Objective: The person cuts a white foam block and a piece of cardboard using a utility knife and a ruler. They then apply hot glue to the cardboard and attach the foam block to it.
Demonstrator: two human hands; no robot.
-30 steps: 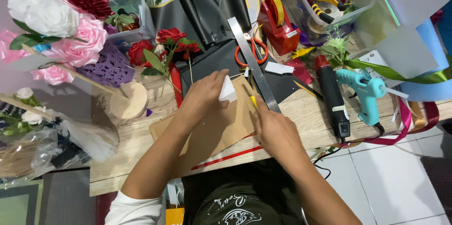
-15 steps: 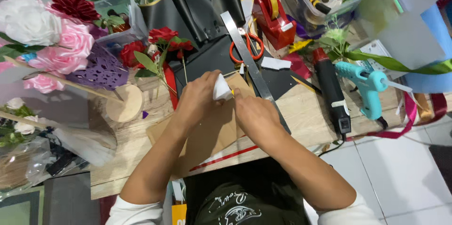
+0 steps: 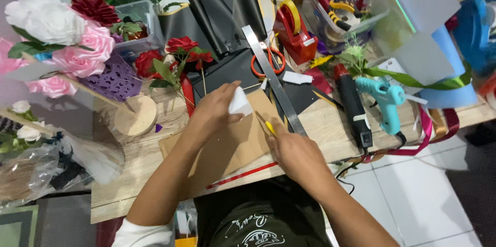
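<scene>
Left hand (image 3: 214, 110) pinches a small white piece of paper (image 3: 239, 102) between thumb and fingers and holds it down on the brown cardboard sheet (image 3: 232, 146), which lies flat at the middle of the desk (image 3: 129, 195) near its front edge. Right hand (image 3: 297, 156) is closed around a yellow-handled tool (image 3: 267, 125), probably a craft knife; the tip is too small to make out, but it points toward the white paper. Steel ruler (image 3: 274, 84) lies diagonally just beside the right hand, its lower end touching the cardboard's right edge. Judgement: the cut or mark goes best with the left fingers kept pressed flat and clear of the tool's line, the tool drawn lightly, and the cardboard left underneath as backing to spare the desk. Red strip (image 3: 243, 174) runs along the cardboard's front edge. Scissors (image 3: 266, 63) and a red tape dispenser (image 3: 294, 32) sit toward the back edge; a turquoise glue gun (image 3: 385, 97) lies toward the right end, and artificial roses (image 3: 77, 50) crowd the left back corner.
</scene>
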